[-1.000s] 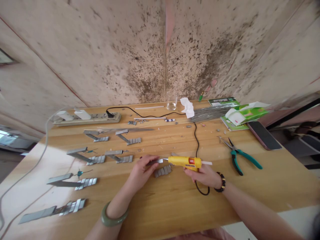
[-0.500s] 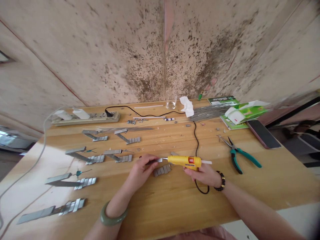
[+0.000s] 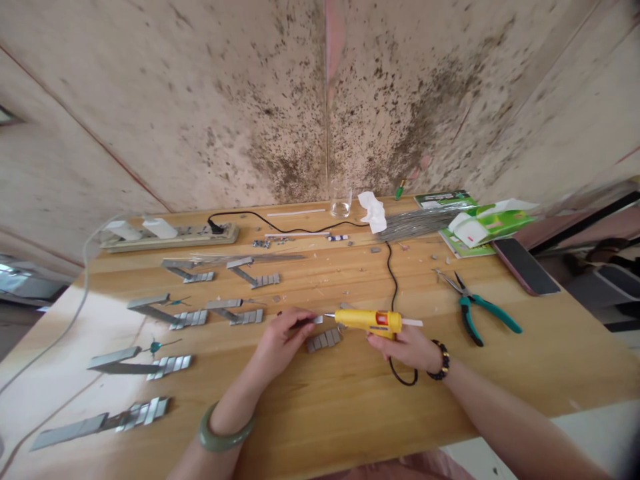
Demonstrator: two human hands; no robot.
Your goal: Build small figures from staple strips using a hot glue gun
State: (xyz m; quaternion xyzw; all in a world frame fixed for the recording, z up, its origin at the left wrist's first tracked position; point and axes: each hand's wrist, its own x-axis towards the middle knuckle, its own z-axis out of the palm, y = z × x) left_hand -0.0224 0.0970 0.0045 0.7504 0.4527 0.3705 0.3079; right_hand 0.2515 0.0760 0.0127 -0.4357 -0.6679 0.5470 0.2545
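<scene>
Right hand (image 3: 406,347) is wrapped closed around the grip of the yellow glue gun (image 3: 371,321). The gun is level and just above the surface (image 3: 350,413). Its nozzle points left and sits right at the end of a small grey metal strip (image 3: 309,321).

Left hand (image 3: 281,341) has the fingers pinched shut on that strip, holding it low over the surface near the front-centre. Can't tell whether the nozzle actually touches the strip.

A grey segmented piece (image 3: 325,339) lies flat just below the nozzle, between the two hands. The gun's black cord (image 3: 393,280) runs back toward the power strip (image 3: 175,235).

Similar grey assemblies (image 3: 150,365) lie in rows to the left. Green-handled pliers (image 3: 477,312) are to the right, well apart from the right hand. A drinking glass (image 3: 341,200) stands at the back edge.
</scene>
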